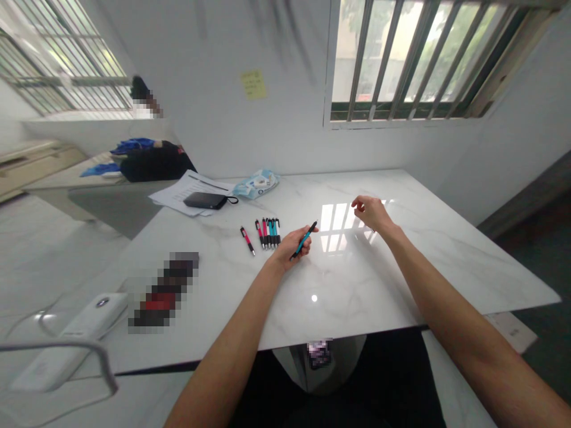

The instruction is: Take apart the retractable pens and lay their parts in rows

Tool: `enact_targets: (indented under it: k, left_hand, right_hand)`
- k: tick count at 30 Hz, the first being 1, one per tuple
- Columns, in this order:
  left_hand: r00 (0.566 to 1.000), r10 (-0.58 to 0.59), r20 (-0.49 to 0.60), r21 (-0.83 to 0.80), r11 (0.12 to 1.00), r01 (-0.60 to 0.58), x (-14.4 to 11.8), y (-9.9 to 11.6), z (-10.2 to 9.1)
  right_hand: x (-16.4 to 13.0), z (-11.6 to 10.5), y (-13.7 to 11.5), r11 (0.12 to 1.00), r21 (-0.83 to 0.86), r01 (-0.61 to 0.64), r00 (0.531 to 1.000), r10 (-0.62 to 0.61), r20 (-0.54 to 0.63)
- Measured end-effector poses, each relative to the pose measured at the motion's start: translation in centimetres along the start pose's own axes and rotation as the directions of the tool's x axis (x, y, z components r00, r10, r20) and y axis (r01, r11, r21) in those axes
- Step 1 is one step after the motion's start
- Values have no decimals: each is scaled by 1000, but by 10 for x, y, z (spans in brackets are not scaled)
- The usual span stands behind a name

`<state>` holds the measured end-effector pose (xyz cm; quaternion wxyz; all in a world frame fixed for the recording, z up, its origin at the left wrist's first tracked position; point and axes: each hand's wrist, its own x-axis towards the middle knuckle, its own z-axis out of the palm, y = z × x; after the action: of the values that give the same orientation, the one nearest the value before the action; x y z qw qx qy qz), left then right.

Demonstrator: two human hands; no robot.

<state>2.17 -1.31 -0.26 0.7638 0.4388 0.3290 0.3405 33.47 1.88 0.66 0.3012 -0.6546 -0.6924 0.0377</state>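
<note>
A person's left hand (294,246) is closed around a blue pen (305,240), slanted over the white table (357,291), just right of a row of pens (269,233). The right hand (372,215) hangs apart, fingers loosely curled; whether it grips anything cannot be told. Steady holding calls for light finger pressure, with the pen's far end left free.

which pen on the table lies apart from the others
The leftmost red-and-black pen; a clear gap separates it from the cluster of pens lying close together.
</note>
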Motion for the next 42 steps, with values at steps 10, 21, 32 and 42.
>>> enact_targets:
  k: [10, 21, 32, 42]
  left_hand:
    - [998, -15, -55, -30, 999, 13, -1, 1, -2]
    - [995, 40, -92, -92, 995, -48, 1, 1, 3]
    - [954, 226, -196, 12, 974, -228, 9, -5, 3]
    - [841, 527, -122, 549, 742, -385, 12, -11, 6]
  right_hand:
    - [13, 17, -5, 926, -374, 56, 932, 85, 351]
    - [7, 42, -13, 999, 2, -51, 997, 50, 65]
    - [5, 42, -26, 993, 115, -24, 1000, 23, 11]
    - [-36, 32, -105, 846, 526, -80, 964, -69, 258]
